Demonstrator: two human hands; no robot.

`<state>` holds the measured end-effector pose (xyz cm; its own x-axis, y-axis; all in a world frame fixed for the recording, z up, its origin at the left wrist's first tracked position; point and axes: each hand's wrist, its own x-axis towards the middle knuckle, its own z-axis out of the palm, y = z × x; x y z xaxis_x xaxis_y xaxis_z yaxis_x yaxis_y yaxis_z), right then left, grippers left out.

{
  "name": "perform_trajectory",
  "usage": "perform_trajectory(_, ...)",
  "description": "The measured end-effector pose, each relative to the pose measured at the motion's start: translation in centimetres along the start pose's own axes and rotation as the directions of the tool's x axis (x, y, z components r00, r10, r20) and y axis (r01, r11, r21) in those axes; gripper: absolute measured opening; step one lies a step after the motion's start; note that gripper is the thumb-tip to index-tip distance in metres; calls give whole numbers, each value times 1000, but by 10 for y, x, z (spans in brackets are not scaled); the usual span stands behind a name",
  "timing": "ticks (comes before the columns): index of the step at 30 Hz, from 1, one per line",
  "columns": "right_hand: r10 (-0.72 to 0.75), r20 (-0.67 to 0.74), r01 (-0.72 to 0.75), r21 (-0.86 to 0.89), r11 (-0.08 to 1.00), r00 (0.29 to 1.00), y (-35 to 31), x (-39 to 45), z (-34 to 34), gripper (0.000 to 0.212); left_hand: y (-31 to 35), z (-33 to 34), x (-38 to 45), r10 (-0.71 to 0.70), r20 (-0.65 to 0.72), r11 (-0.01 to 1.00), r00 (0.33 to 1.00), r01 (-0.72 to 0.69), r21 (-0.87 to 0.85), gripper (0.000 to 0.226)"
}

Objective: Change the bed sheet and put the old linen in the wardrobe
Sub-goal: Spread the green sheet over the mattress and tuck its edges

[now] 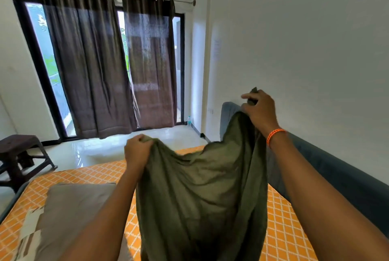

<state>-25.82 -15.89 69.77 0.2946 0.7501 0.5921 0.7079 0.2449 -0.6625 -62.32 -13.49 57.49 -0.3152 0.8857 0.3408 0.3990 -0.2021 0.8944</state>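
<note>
An olive-green bed sheet [202, 193] hangs bunched between my two hands above the bed. My left hand [137, 151] grips one gathered edge of it at mid-frame. My right hand [260, 109], with an orange thread on the wrist, is raised higher on the right and pinches another edge of the sheet. Under the sheet lies the bare mattress [90, 174], orange with a white diamond pattern. A grey-brown pillow [73, 214] rests on the mattress at the lower left.
A blue-grey headboard [328, 168] runs along the white wall on the right. A dark plastic stool [19, 155] stands on the glossy floor at the left. Brown curtains [105, 60] cover the glass doors ahead, and a water bottle [189, 121] stands by the wall.
</note>
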Motion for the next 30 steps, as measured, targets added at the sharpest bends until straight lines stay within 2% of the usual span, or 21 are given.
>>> perform_trajectory(3,-119,210,84,171,982,971,-18,-25,34,27,72,10,25,243,35,968,969,-240,-71,2)
perform_trajectory(6,-257,350,182,233,955,901,-46,-51,66,26,135,24,20,396,186,917,899,-378,-125,9)
perform_trajectory(8,-304,346,225,250,942,888,-55,-59,82,24,155,31,9,442,272,895,855,-399,-201,15)
perform_trajectory(10,-280,282,211,250,945,918,-59,-57,87,23,155,36,0,469,297,878,832,-405,-254,19)
perform_trajectory(13,-264,214,215,227,950,940,-57,-45,82,25,135,35,0,436,298,877,849,-327,-352,17)
perform_trajectory(15,-277,217,249,148,957,936,-53,-32,74,24,116,32,6,341,359,894,869,-182,-409,17)
perform_trajectory(18,-288,230,286,41,957,930,-50,-12,63,19,92,27,10,226,480,894,847,16,-449,16)
perform_trajectory(20,-293,246,304,-7,953,924,-50,-4,59,21,86,24,10,201,491,901,847,38,-433,13)
perform_trajectory(21,-295,260,307,-9,952,919,-51,-1,57,25,85,22,13,214,442,915,871,-20,-403,10)
perform_trajectory(23,-306,297,303,58,951,905,-51,2,53,36,84,20,21,353,254,930,901,-308,-201,10)
perform_trajectory(24,-319,308,302,103,948,896,-50,4,50,41,84,19,25,450,174,892,876,-451,-33,16)
perform_trajectory(25,-332,306,304,138,943,892,-49,5,48,47,85,19,26,519,133,835,845,-534,132,19)
perform_trajectory(27,-357,252,319,177,931,900,-49,8,44,53,88,20,25,563,108,759,819,-565,325,19)
perform_trajectory(30,-361,116,343,151,927,925,-49,16,42,52,87,29,25,497,65,798,865,-485,358,16)
